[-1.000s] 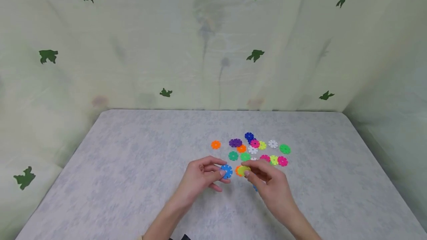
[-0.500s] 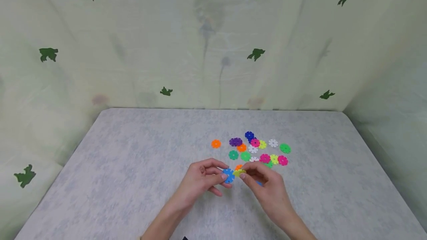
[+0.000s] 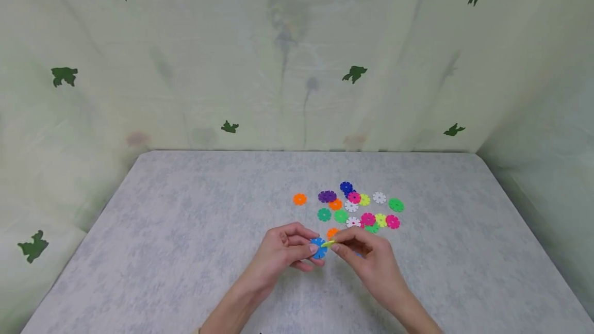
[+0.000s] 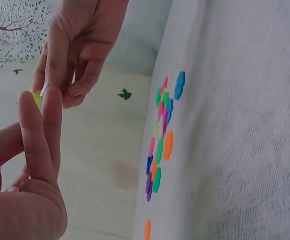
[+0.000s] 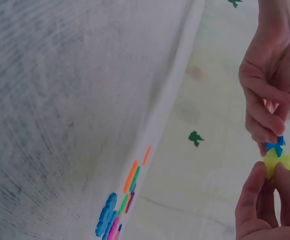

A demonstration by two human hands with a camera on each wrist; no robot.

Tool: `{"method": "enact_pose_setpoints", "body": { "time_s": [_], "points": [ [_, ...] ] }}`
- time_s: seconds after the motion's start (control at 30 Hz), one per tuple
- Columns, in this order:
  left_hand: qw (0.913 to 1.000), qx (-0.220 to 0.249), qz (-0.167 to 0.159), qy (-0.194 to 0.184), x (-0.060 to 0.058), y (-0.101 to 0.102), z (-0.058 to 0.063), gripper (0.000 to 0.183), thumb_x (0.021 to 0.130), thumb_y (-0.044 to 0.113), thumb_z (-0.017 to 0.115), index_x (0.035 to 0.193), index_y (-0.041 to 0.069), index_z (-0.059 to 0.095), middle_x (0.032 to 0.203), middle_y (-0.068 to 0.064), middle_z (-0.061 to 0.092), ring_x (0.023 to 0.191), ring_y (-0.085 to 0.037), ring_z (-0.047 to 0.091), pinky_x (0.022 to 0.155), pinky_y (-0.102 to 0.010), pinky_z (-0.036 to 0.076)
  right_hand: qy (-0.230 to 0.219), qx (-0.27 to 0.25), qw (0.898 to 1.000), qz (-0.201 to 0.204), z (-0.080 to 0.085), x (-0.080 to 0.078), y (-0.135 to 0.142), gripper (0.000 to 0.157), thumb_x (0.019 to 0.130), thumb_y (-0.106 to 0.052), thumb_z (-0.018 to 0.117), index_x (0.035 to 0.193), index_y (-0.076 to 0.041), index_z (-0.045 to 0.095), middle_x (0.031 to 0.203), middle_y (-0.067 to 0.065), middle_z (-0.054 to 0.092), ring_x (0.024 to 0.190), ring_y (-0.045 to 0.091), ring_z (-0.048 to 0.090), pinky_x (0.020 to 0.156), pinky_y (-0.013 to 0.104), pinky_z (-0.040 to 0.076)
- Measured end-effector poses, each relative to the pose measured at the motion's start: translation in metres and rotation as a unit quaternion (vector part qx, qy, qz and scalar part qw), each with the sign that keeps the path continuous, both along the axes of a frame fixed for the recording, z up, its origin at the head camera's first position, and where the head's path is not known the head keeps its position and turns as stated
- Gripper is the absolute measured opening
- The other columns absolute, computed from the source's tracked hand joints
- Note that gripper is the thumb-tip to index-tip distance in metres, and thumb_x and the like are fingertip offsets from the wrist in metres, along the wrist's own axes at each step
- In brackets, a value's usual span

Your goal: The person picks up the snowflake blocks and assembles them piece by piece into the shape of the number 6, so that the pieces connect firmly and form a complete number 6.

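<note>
Between thumb and fingers my left hand [image 3: 287, 248] pinches a blue notched disc [image 3: 318, 248], its face toward the head camera. My right hand [image 3: 371, 251] pinches a yellow notched disc [image 3: 327, 244], turned edge-on and meeting the blue disc's right side. In the right wrist view the yellow disc [image 5: 276, 161] touches the blue disc [image 5: 275, 145] at its rim; whether the notches are engaged I cannot tell. Both hands are raised above the table. From the left wrist, fingers cover most of the yellow disc [image 4: 37, 99] and hide the blue one.
Beyond the hands, several loose discs lie on the grey table [image 3: 185, 231], among them an orange disc [image 3: 299, 199], a purple pair [image 3: 327, 197], a green disc [image 3: 396, 204] and a pink disc [image 3: 392, 221]. A blue disc [image 5: 106, 215] lies close by the right hand. A patterned curtain [image 3: 209, 66] stands behind.
My right hand has moved left and turned the yellow disc from nearly face-on to edge-on, bringing it against the blue disc. The left hand has shifted slightly right and down.
</note>
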State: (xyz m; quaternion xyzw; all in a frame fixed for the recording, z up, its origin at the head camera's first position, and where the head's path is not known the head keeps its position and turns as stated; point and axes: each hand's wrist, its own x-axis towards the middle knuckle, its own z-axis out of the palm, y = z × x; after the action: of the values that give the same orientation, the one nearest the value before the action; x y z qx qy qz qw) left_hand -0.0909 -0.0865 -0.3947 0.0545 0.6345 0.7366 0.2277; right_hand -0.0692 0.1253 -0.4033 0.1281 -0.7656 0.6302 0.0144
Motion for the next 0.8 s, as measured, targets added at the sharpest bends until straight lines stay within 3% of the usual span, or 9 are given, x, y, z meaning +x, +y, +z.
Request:
{"method": "enact_pose_setpoints", "body": {
  "time_s": [0.1,0.2,0.37,0.53,0.67,0.8],
  "points": [
    [0.9991,-0.013,-0.035,0.019,0.001,-0.001,0.000,0.027,0.090,0.010,0.070,0.115,0.000,0.064,0.095,-0.017,0.069,0.083,-0.033,0.072,0.060,-0.034,0.058,-0.031,-0.038,0.999,0.016,-0.002,-0.003,0.002,0.016,0.089,-0.012,0.072,0.105,-0.014,0.074,0.099,0.004,0.071,0.091,0.035,0.067,0.080,0.035,0.056],
    [0.9977,-0.013,-0.060,0.030,0.002,-0.001,-0.001,0.028,0.092,0.010,0.067,0.120,0.004,0.066,0.102,-0.019,0.064,0.082,-0.034,0.072,0.060,-0.034,0.058,-0.058,-0.053,0.997,0.024,-0.002,-0.004,0.004,0.022,0.091,-0.014,0.071,0.113,-0.014,0.073,0.107,0.005,0.071,0.097,0.032,0.068,0.083,0.034,0.055],
    [0.9987,-0.009,-0.038,0.031,0.001,0.000,-0.002,0.027,0.093,0.007,0.066,0.120,0.004,0.069,0.113,-0.023,0.063,0.083,-0.032,0.072,0.065,-0.036,0.058,-0.080,-0.023,0.996,0.011,0.000,-0.009,0.012,0.027,0.092,-0.018,0.071,0.119,-0.019,0.070,0.111,0.005,0.070,0.101,0.025,0.067,0.085,0.033,0.055],
    [0.9995,-0.013,-0.008,0.029,-0.003,-0.002,-0.002,0.026,0.093,0.006,0.065,0.119,0.001,0.068,0.110,-0.026,0.066,0.083,-0.033,0.072,0.072,-0.040,0.058,-0.100,0.081,0.991,-0.024,0.003,-0.016,0.026,0.024,0.092,-0.013,0.070,0.115,-0.018,0.071,0.109,0.004,0.069,0.099,0.021,0.066,0.081,0.030,0.055],
    [0.9990,-0.028,0.005,0.035,-0.004,-0.003,-0.002,0.025,0.092,0.005,0.067,0.116,0.000,0.069,0.102,-0.020,0.069,0.083,-0.031,0.072,0.072,-0.036,0.058,-0.102,0.194,0.975,-0.028,0.000,-0.023,0.036,0.022,0.090,-0.007,0.072,0.110,-0.015,0.073,0.104,-0.003,0.069,0.096,0.014,0.064,0.082,0.032,0.055],
    [0.9977,-0.051,0.019,0.039,-0.004,-0.004,-0.002,0.025,0.089,0.007,0.071,0.112,-0.001,0.071,0.088,-0.014,0.071,0.078,-0.026,0.068,0.067,-0.030,0.054,-0.106,0.255,0.961,-0.006,-0.008,-0.031,0.048,0.021,0.088,-0.005,0.073,0.106,-0.017,0.073,0.101,-0.007,0.069,0.093,0.011,0.062,0.082,0.034,0.054]
  ]
}}
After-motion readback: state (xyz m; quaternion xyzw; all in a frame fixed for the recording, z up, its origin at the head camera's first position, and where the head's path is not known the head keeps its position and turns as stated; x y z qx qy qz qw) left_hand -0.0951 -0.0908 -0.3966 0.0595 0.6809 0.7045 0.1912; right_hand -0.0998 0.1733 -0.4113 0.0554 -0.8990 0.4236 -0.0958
